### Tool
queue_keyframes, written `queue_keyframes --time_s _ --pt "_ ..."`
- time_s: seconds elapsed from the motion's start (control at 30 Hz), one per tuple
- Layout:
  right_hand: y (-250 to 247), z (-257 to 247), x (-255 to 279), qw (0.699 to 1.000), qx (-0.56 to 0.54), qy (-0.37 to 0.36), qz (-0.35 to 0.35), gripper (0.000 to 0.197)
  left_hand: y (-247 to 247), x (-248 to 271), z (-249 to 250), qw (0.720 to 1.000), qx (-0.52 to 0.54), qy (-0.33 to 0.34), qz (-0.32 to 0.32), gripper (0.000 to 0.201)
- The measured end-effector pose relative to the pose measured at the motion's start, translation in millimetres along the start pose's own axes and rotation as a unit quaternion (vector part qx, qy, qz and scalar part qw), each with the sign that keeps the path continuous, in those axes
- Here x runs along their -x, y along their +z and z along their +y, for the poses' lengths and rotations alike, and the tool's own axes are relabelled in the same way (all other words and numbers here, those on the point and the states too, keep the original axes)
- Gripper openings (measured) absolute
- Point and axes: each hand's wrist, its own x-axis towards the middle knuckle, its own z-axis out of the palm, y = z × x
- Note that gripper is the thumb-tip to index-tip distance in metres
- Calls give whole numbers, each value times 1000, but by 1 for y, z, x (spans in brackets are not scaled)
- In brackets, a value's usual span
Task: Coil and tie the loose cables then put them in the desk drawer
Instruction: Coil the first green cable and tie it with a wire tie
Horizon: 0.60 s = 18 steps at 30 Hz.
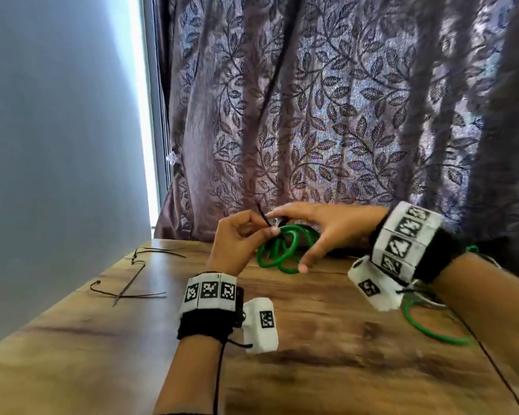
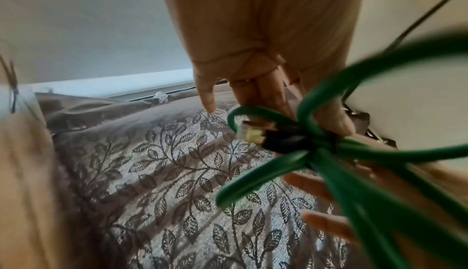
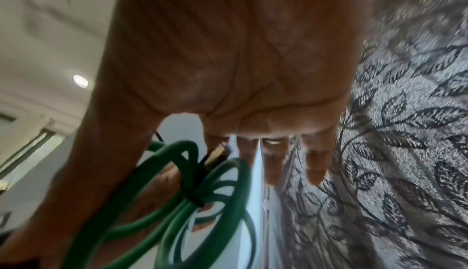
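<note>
A green cable (image 1: 277,250), wound into a coil, is held just above the wooden desk (image 1: 312,354) near the curtain. A black zip tie (image 3: 195,199) wraps the bundle (image 2: 326,143) beside its gold-tipped connector (image 2: 253,133). My left hand (image 1: 252,230) pinches the tie's thin tail (image 1: 263,216), which sticks upward. My right hand (image 1: 300,223) holds the coil at its top between thumb and forefinger, with the other fingers spread down over the loops. No drawer is in view.
A second green cable coil (image 1: 432,327) lies on the desk under my right forearm. Several loose black zip ties (image 1: 132,277) lie at the desk's left edge. A leaf-patterned curtain (image 1: 342,115) hangs right behind the desk, and a wall (image 1: 57,145) stands to the left.
</note>
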Motion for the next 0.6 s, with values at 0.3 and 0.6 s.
queue_keyframes --time_s 0.3,0.6 --pt "15 7 -51 984 135 -99 60 48 -10 3 -4 999 37 -36 -6 21" --pt "63 33 -130 913 -352 201 49 29 -52 -1 -14 962 -40 -39 266 11"
